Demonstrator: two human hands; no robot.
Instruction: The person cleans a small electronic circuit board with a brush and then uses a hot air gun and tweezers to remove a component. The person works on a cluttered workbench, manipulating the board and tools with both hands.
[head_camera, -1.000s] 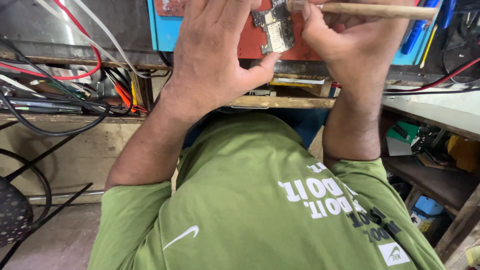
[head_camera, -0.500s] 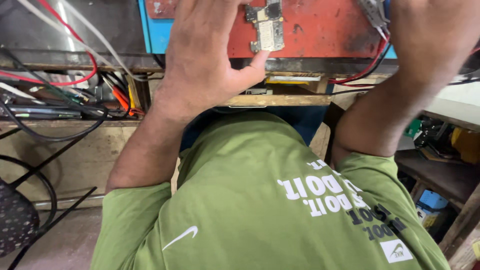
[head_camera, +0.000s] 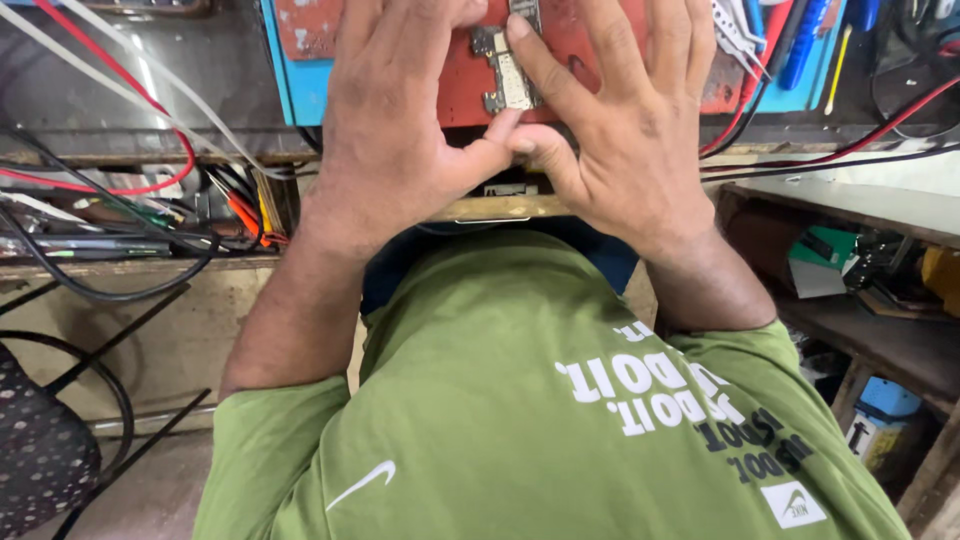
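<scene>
Circuit board (head_camera: 508, 62), a small narrow grey-and-gold piece, lies on the worn red mat (head_camera: 590, 40) at 12 o'clock in the head view, between the two hands. Left hand (head_camera: 395, 120) lies back-up over the mat's left part, fingers spread flat, its thumb reaching to 3 o'clock so that the tip meets the board's lower end. Right hand (head_camera: 630, 130) is likewise spread, its index finger laid along the board's right edge and its thumb touching the left thumb just below the board; neither hand closes around anything. One second earlier the right hand gripped a long wooden-handled tool at the upper right; half a second earlier that hand was lifted away at the frame's right edge, and the tool is no longer in view. Both hands have thus come together on the board, which suggests a change from tool work to steadying or repositioning by fingertip. Blue frame (head_camera: 300, 70) borders the mat. At 9 o'clock, red, white and black cables (head_camera: 110, 150) trail across the worktop (head_camera: 500, 207); at 3 o'clock, a shelf (head_camera: 860, 300) carries mixed clutter; at 6 o'clock, the person's green shirt (head_camera: 500, 400) fills the foreground.
</scene>
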